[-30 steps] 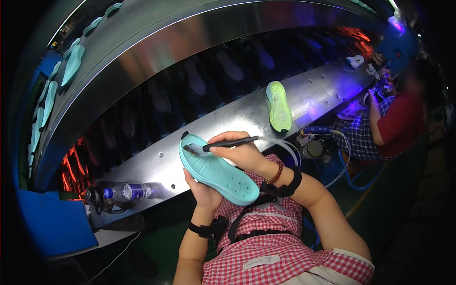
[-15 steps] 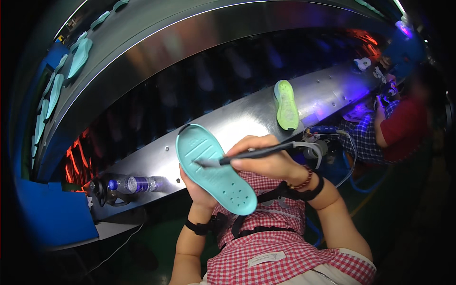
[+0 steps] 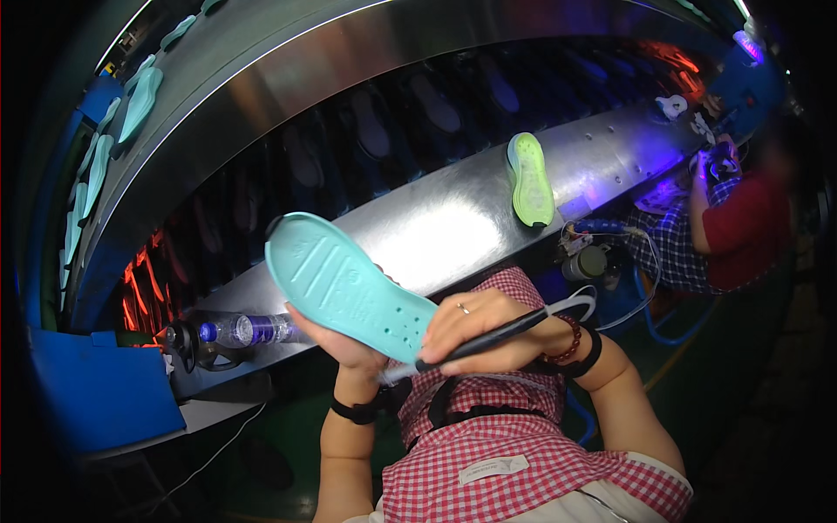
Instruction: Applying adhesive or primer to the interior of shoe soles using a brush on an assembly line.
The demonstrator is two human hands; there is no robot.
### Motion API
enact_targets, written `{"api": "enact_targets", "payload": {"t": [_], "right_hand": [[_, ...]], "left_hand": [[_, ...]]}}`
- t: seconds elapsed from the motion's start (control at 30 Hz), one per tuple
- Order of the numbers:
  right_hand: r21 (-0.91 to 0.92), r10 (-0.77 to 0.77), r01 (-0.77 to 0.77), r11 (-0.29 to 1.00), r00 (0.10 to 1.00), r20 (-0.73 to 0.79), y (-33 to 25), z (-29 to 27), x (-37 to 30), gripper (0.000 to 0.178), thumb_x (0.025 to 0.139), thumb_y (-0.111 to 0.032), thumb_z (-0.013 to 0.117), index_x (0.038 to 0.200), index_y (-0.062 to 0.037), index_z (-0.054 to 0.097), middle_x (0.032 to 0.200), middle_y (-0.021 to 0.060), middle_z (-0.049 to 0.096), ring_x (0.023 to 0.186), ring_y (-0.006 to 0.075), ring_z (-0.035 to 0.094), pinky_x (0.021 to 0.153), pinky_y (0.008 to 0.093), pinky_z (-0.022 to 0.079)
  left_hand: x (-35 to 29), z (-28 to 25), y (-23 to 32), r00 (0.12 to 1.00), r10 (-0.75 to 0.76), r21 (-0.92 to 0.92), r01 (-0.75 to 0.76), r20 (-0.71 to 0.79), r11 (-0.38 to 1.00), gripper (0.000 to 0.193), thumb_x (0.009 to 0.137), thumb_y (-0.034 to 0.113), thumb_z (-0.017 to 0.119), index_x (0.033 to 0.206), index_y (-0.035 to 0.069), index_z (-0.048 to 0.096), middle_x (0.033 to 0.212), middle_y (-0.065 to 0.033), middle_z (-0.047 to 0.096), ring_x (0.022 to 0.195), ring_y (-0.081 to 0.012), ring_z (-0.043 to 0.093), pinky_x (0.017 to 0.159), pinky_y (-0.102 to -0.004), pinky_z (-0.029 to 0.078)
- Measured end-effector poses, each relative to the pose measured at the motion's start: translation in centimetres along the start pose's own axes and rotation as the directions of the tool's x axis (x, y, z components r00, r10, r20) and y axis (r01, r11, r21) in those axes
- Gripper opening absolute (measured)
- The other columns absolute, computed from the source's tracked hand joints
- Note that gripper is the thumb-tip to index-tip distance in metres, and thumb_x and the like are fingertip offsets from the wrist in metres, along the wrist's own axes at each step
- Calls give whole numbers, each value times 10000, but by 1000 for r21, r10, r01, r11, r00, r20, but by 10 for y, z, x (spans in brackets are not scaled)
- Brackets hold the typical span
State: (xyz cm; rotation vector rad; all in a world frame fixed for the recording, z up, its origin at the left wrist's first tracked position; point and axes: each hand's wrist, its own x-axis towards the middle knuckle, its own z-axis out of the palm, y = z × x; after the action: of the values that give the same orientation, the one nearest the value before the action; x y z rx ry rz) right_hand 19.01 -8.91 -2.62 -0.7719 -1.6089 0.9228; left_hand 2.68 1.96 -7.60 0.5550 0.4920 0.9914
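A turquoise shoe sole (image 3: 336, 275) lies across my left hand (image 3: 336, 342), which grips it from below by its near-left edge. The sole tilts with its dark-tipped rounded end to the far left and its small holes at the near right. Closed around a brush (image 3: 493, 336) with a black handle and a pale tube at its back is my right hand (image 3: 514, 324). Its pale bristles, blurred by motion, are at the sole's near end, by my left wrist; whether they touch it I cannot tell. My right fingers sit against that end of the sole.
A yellow-green sole (image 3: 530, 183) lies on the metal ledge (image 3: 436, 227). Plastic bottles (image 3: 253, 329) stand at its left end. Behind, dark soles (image 3: 370, 126) pass under a hood with red glow; turquoise soles (image 3: 139, 105) lie upper left. A co-worker (image 3: 741, 227) sits at right.
The turquoise sole has moved left and turned flatter. The brush has gone from the sole's middle down to its near end, and my right hand has come nearer to me.
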Motion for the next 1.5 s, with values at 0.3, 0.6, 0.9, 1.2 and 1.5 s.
{"api": "enact_targets", "payload": {"t": [0.3,0.6,0.9,1.2,1.5], "right_hand": [[36,-65,65,997,998,-5,3,-3,-10,204,696,-24,686,897,-12,649,875,102,647,855,228,609,762,317,488],[110,87,-87,990,996,10,11,-11,-12,226,697,-31,692,922,-32,665,942,133,639,927,205,594,832,275,466],[612,460,-265,745,868,-185,10,13,-14,215,766,-24,643,974,20,619,941,104,640,850,135,603,763,242,480],[-1,154,-154,988,986,-71,-15,-11,-4,214,717,-22,670,926,8,638,933,141,647,843,212,635,744,278,508],[29,63,-73,997,962,267,-27,-34,-3,194,753,-33,623,944,1,620,967,136,640,875,254,628,757,312,497]], "left_hand": [[-2,24,23,960,266,-43,-263,92,964,820,793,703,135,1233,77,430,924,-201,554,752,-297,567,680,-411,483],[-4,25,33,972,230,-13,-230,53,973,852,779,727,107,1232,79,425,888,-188,549,729,-291,560,647,-398,482],[-31,34,4,986,9,-200,25,166,980,769,831,623,317,1371,84,225,1306,-192,366,1081,-355,484,853,-520,433],[-18,9,29,907,-282,326,177,311,929,661,793,404,538,1226,-70,382,1081,-175,551,927,-232,583,812,-331,477],[-15,29,47,662,-716,500,552,223,667,630,824,311,515,1285,-79,333,1167,-193,504,1021,-219,537,857,-297,437]]}}
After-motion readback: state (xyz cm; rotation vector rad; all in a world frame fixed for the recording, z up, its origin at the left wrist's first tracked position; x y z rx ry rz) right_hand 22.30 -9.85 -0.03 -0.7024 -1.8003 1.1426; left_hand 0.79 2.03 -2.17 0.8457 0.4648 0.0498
